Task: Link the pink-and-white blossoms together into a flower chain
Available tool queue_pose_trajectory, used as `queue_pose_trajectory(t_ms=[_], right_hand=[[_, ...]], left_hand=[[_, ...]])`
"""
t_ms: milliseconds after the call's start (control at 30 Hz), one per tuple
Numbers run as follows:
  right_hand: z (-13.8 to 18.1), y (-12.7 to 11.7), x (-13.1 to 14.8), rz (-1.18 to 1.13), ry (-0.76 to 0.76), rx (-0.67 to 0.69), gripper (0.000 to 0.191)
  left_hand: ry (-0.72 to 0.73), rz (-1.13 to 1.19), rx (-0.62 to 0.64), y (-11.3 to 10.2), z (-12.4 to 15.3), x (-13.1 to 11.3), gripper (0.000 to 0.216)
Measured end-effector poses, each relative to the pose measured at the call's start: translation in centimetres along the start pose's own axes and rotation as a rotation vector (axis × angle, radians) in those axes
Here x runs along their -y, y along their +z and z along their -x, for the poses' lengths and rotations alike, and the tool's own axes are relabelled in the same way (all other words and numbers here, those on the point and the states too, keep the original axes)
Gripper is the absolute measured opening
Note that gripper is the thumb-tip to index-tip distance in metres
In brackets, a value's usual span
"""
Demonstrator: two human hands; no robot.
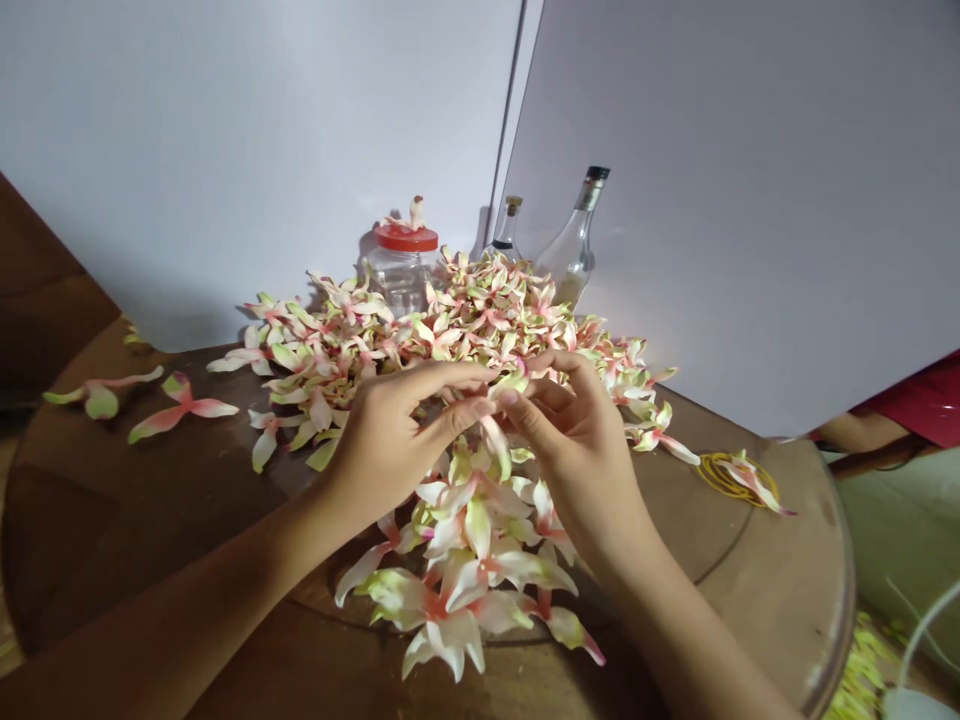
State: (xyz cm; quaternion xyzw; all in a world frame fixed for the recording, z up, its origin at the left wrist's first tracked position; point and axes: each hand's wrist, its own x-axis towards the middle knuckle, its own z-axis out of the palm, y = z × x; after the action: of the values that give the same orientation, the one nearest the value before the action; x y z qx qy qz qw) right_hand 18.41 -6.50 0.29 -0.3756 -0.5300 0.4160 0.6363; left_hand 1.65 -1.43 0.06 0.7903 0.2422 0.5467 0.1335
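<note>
My left hand [397,425] and my right hand [581,430] meet over the middle of the table, both pinching one flower [510,382] with pale green and white petals. Its far side is partly hidden by my fingers. Just below them, nearer to me, lies a layered bunch of white, pink and green flowers [480,570]; whether it joins the held flower I cannot tell. Behind my fingers rises a big heap of similar loose flowers [495,310].
A clear jar with a red lid [406,238] stands at the back, a flower on top. Two glass bottles [574,240] [510,225] lean or stand beside it. Yellow string [720,478] lies coiled at the round table's [795,570] right. Another person's arm [859,432] shows at far right.
</note>
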Motion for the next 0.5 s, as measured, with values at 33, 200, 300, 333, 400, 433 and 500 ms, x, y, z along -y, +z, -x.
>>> queue_pose_trajectory(t_ms=[33,200,300,333,400,433,500], right_hand=[[-0.13,-0.22,-0.07,-0.033,0.016,-0.007,0.027],[-0.50,-0.98,-0.53,-0.130,0.034,-0.035,0.025],[-0.42,-0.88,-0.48,-0.147,0.024,-0.029,0.024],[-0.37,-0.78,-0.43,-0.145,0.022,-0.032,0.024],[-0.28,-0.59,-0.36,-0.131,0.010,-0.052,0.023],[-0.25,-0.52,-0.37,-0.121,0.002,-0.065,0.023],[-0.21,-0.48,-0.48,-0.101,-0.006,-0.088,0.023]], left_hand=[[-0.045,0.060,0.030,0.00,0.02,0.02,0.016],[-0.004,0.077,0.090,0.18,-0.05,0.15,0.014],[0.090,0.013,0.043,0.33,-0.21,0.09,0.012],[0.115,-0.004,0.025,0.35,-0.26,0.04,0.012],[0.151,-0.031,0.006,0.35,-0.33,-0.08,0.011],[0.159,-0.043,0.005,0.33,-0.34,-0.15,0.012],[0.167,-0.055,0.009,0.27,-0.33,-0.31,0.013]])
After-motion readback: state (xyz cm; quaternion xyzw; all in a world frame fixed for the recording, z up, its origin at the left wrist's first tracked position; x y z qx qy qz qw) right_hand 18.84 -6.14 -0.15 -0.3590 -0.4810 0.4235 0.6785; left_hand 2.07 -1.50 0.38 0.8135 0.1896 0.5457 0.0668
